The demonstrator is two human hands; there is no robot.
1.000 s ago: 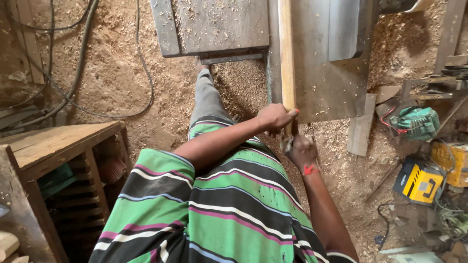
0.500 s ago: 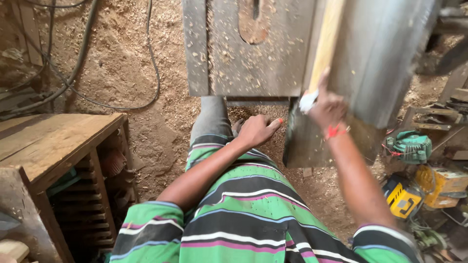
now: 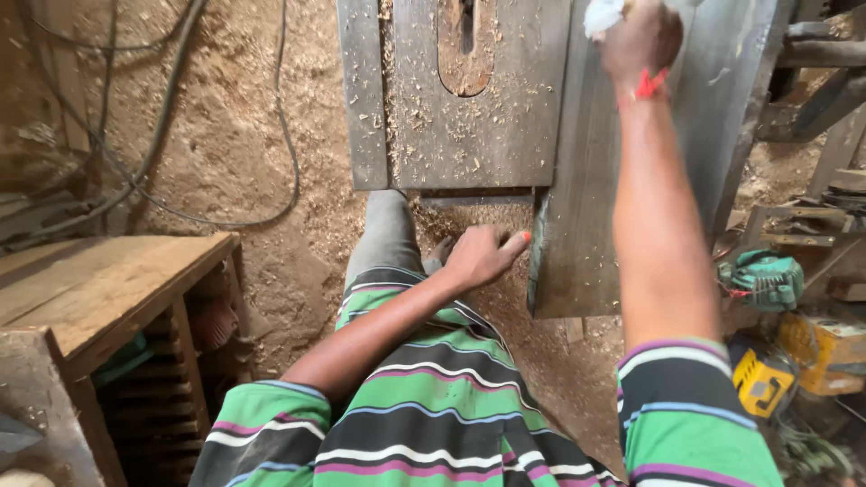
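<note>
View from above a person in a green, black and purple striped shirt, standing on a floor thick with sawdust. At far left, dark cables trail across the sawdust, and below them sits a rough wooden bench with slatted shelves. In the centre is a grey metal saw table, dusted with wood chips, with a brown insert plate and narrow slot near its top edge. Just below the table's front edge, the left hand hangs with fingers loosely curled and empty, its tips close to the grey panel at the table's right. Further right, the right hand reaches up over the table, closed around a small white object at the frame's top; what the object is cannot be told. At far right lie a green power tool and yellow tools.
</note>
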